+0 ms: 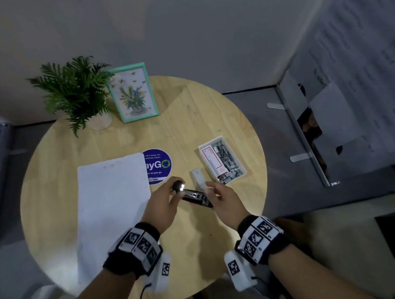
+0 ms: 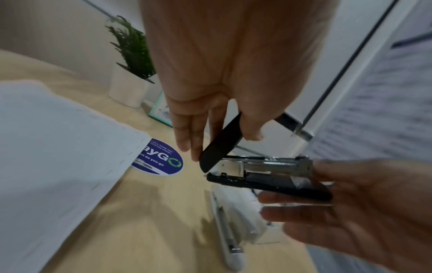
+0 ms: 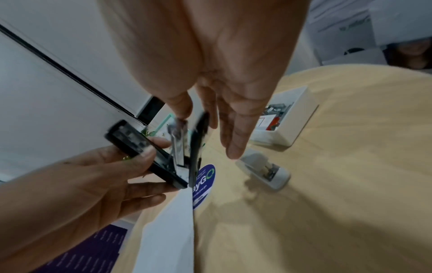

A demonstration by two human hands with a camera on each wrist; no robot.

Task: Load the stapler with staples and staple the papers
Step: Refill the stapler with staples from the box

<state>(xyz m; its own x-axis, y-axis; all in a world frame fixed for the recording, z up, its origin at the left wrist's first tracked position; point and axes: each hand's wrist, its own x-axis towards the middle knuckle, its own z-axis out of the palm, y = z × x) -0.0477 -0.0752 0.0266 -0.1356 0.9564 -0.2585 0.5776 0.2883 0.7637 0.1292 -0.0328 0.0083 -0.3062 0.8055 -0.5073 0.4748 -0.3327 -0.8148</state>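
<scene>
A black stapler (image 1: pixel 195 195) is held above the table, swung open. My left hand (image 1: pixel 175 190) pinches its black top cover (image 2: pixel 221 146) between thumb and fingers. My right hand (image 1: pixel 212 191) grips the other end, with the thumb on the metal magazine (image 3: pixel 178 140) and fingers behind the black base (image 2: pixel 268 184). The magazine channel (image 2: pixel 268 164) lies exposed. A white box of staples (image 1: pixel 222 161) sits open on the table to the right. The white papers (image 1: pixel 112 207) lie flat at the left.
A white stapler (image 1: pixel 198 178) lies on the round wooden table (image 1: pixel 188 116) just beyond my hands. A blue round sticker (image 1: pixel 158 165) is beside the papers. A potted plant (image 1: pixel 76 94) and a framed picture (image 1: pixel 133 92) stand at the back.
</scene>
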